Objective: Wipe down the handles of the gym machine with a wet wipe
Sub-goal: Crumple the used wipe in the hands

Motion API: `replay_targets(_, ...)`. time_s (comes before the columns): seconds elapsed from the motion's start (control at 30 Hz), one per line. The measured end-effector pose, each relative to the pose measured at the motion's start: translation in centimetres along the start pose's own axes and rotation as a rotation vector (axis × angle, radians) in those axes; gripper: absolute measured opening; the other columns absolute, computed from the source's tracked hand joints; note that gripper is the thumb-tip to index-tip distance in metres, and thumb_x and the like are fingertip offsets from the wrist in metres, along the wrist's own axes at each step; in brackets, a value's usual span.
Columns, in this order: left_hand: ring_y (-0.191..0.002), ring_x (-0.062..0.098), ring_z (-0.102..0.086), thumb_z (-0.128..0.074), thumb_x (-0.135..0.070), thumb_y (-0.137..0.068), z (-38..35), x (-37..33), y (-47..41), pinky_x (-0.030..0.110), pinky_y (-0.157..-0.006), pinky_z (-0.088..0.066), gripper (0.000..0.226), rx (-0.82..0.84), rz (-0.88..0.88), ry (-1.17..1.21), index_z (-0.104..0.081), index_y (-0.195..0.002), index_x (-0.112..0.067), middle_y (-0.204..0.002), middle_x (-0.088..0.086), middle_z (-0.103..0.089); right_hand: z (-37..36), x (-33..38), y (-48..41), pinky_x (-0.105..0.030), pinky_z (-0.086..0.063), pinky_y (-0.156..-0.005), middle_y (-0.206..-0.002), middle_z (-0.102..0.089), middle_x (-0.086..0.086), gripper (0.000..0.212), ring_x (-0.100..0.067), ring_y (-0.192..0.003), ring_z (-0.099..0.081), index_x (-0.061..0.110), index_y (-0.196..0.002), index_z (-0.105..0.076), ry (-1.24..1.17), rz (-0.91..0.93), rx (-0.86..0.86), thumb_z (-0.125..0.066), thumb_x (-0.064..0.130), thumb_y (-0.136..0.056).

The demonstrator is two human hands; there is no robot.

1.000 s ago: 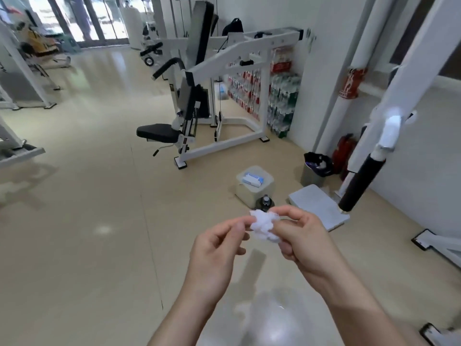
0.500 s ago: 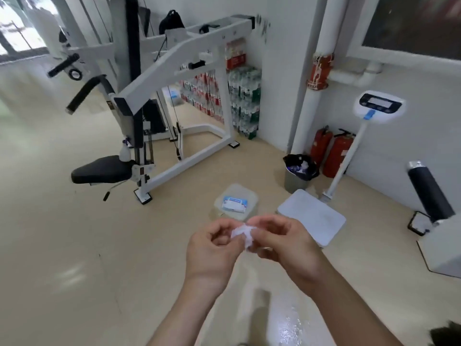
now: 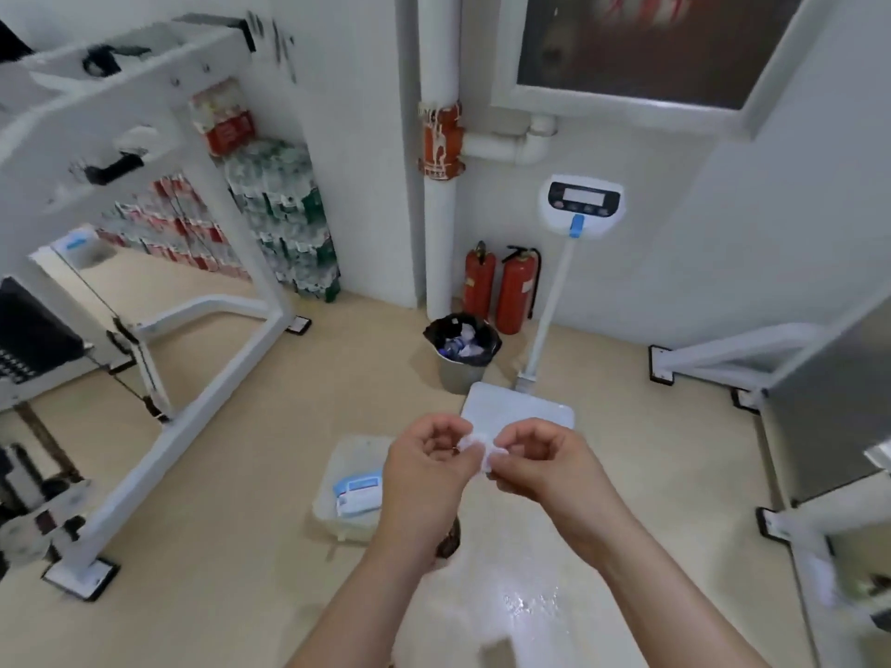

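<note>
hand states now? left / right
Left hand: fingers pinch one end of the wet wipe.
Right hand: fingers pinch the wipe's other end.

Light is bright, even and soft; shadows on the floor (image 3: 241,474) are faint. A white glare patch shines on the floor well in front of the scale (image 3: 581,204). Left of the scale, the machine frame (image 3: 193,421) and stacked bottles (image 3: 284,209) smear with motion blur. In front of it, the left hand (image 3: 429,470), right hand (image 3: 545,470) and the wet wipe (image 3: 475,448) they pinch look slightly soft. Far right, straight edges bend.
</note>
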State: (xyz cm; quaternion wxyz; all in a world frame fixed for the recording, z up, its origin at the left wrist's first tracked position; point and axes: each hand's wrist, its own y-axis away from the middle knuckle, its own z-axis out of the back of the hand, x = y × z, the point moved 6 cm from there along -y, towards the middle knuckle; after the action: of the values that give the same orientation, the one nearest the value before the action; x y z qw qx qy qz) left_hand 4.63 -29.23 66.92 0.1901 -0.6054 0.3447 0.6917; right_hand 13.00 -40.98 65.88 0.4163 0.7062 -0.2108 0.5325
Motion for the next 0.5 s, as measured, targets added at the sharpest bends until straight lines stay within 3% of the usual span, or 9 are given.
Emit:
replay_targets(0.1, -0.063, 0.01, -0.061, -0.07, 0.0, -0.079, 0.2, -2.1, -6.8, 0.033, -0.069, -0.054, 0.015, 0.09, -0.036, -0.041, -0.065, -0.079, -0.015, -0.072, -0.002, -0.067, -0.8, 3.5, -5.0, -0.02, -0.044, -0.054, -0.067, -0.06, -0.009, 0.015, -0.012, -0.057, -0.055, 0.011, -0.075, -0.065, 0.101, 0.063, -0.186, -0.072, -0.002, -0.077)
replay_targets(0.17, -0.065, 0.008, -0.061, -0.065, -0.002, -0.083, -0.5, -3.4, -11.2, 0.034, -0.073, -0.055, 0.013, 0.178, -0.048, -0.085, -0.069, -0.084, -0.015, -0.077, 0.0, -0.069, -1.0, 5.7, -8.5, -0.018, -0.041, -0.052, -0.064, -0.06, -0.003, 0.017, -0.007, -0.053, -0.052, 0.015, -0.072, -0.066, 0.155, 0.114, -0.289, -0.073, 0.0, -0.077)
replay_targets(0.33, -0.074, 0.007, -0.06, -0.06, -0.018, -0.09, -3.4, -6.6, -20.5, 0.024, -0.076, -0.052, 0.016, 0.364, -0.108, -0.243, -0.069, -0.099, -0.027, -0.084, -0.009, -0.068, -0.6, 9.6, -17.9, -0.018, -0.045, -0.057, -0.07, -0.068, 0.002, 0.011, -0.009, -0.063, -0.062, 0.017, -0.077, -0.071, 0.237, 0.157, -0.397, -0.072, 0.007, -0.081)
replay_targets(0.5, -0.077, 0.005, -0.059, -0.045, 0.0, -0.089, -7.3, -7.2, -31.4, 0.006, -0.062, -0.044, 0.039, 0.374, -0.102, -0.35, -0.065, -0.115, -0.021, -0.098, -0.006, -0.067, 1.5, 12.5, -29.4, -0.025, -0.049, -0.059, -0.074, -0.069, 0.001, 0.017, -0.017, -0.066, -0.064, 0.024, -0.076, -0.069, 0.377, 0.211, -0.435, -0.069, 0.007, -0.079)
